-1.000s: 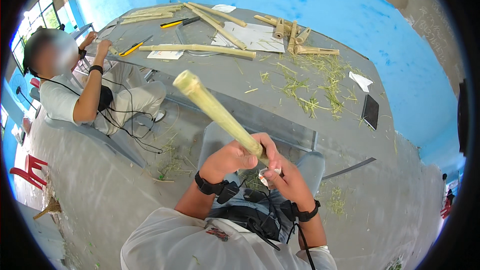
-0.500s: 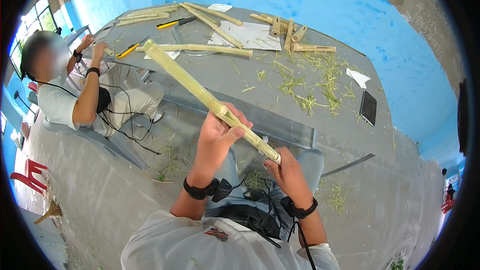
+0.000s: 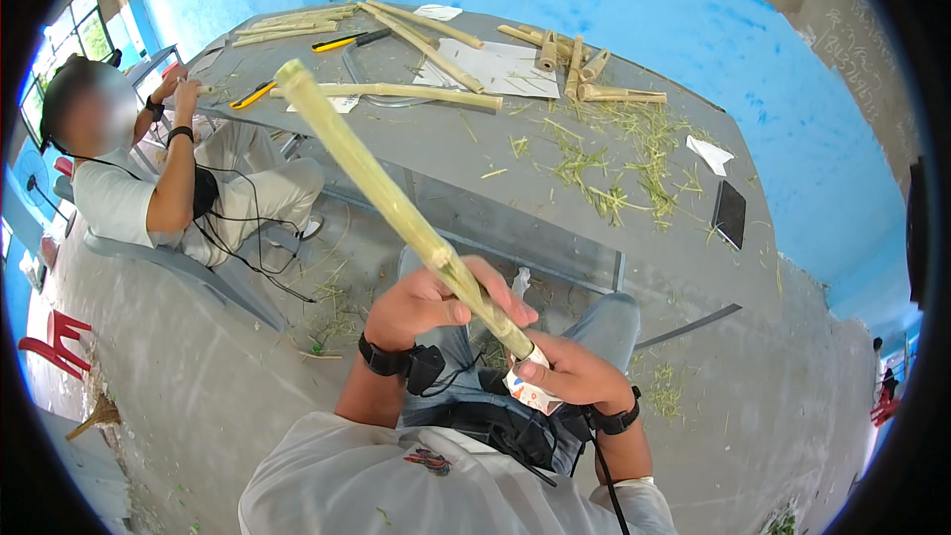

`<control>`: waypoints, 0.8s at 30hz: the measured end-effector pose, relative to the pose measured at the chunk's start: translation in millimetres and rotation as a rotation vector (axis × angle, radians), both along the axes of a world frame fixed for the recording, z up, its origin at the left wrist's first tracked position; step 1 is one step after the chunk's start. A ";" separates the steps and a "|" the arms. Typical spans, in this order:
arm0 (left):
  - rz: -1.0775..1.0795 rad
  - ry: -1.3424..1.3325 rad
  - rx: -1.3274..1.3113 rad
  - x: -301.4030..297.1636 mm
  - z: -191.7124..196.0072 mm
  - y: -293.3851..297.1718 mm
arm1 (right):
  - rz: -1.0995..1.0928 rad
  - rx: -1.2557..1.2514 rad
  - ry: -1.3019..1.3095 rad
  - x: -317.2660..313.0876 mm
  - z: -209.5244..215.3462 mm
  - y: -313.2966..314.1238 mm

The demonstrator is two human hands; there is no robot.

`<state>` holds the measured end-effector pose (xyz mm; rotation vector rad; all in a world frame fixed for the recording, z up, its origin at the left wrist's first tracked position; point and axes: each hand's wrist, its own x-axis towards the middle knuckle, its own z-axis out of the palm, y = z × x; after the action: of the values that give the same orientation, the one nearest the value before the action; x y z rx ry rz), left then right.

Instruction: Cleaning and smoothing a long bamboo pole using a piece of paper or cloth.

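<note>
A pale green bamboo pole (image 3: 369, 178) slants across the middle of the view, its far end up over the table edge and its near end low by my lap. My left hand (image 3: 421, 299) cradles the pole just below a node, thumb on one side and fingers on the other. At the near end, my right hand (image 3: 575, 369) is closed around the pole and a crumpled white piece of paper or cloth (image 3: 530, 391) with coloured print. That piece wraps the pole's tip, which is hidden.
The grey table (image 3: 396, 144) carries bamboo poles (image 3: 416, 93), short bamboo pieces (image 3: 619, 95), green shavings (image 3: 644, 163), yellow-handled knives (image 3: 337, 43), paper (image 3: 495, 67) and a dark tablet-like slab (image 3: 730, 214). At left a co-worker (image 3: 129, 193) sits on a grey chair (image 3: 188, 277).
The pole's near end has come down toward my lap. My left hand has lowered and loosened around it. The printed white piece now shows in my right hand at the tip.
</note>
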<state>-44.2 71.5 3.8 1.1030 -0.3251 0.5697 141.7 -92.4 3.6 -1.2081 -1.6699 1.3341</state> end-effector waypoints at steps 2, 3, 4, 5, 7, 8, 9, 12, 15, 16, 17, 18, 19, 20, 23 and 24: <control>-0.074 0.040 0.080 1.2 -1.5 4.8 | -0.051 0.038 -0.032 -1.6 -4.6 -1.6; -0.071 0.038 0.083 0.7 -1.0 5.3 | -0.106 0.073 -0.063 -2.2 -5.9 -1.6; 0.048 0.138 0.088 0.2 7.3 1.0 | -0.105 0.071 -0.062 -4.2 -4.5 -1.5; 0.168 0.238 0.092 0.8 11.5 -2.1 | -0.212 0.039 -0.160 -6.7 -1.2 -0.7; 0.224 0.268 0.084 4.0 11.7 -4.7 | -0.315 0.009 -0.259 -9.5 -1.5 0.2; 0.279 0.297 0.078 5.5 12.6 -5.5 | -0.357 0.068 -0.312 -10.4 -5.7 0.1; 0.285 0.296 0.080 6.8 13.0 -5.7 | -0.399 0.128 -0.364 -10.8 -8.5 1.3; 0.316 0.311 0.047 11.7 12.3 -9.3 | -0.546 0.209 -0.423 -16.0 -12.6 2.7; 0.402 0.329 0.023 18.5 14.2 -14.5 | -0.643 0.265 -0.519 -12.8 -19.5 6.3; 0.430 0.320 0.018 20.5 8.8 -13.9 | -0.642 0.268 -0.517 -13.7 -19.4 7.1; 0.459 0.310 0.013 21.6 5.4 -13.6 | -0.666 0.288 -0.572 -15.6 -18.8 7.7; 0.461 0.309 0.015 21.5 2.0 -13.1 | -0.690 0.309 -0.627 -16.5 -17.8 8.3; 0.478 0.328 0.014 21.3 0.2 -12.8 | -0.689 0.313 -0.626 -15.2 -16.4 9.0; 0.489 0.348 0.012 21.3 -0.3 -12.6 | -0.638 0.227 -0.579 -13.3 -14.3 7.8; 0.337 0.299 0.046 14.4 12.3 -11.0 | -0.464 0.107 -0.337 -0.6 -5.5 -1.2; 0.336 0.299 0.048 11.2 20.0 -12.6 | -0.339 0.069 -0.146 5.5 -3.6 -4.3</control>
<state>-33.1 59.0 23.8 1.2797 0.1097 0.6838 147.1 -96.8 0.0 -1.4990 -1.5095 0.9943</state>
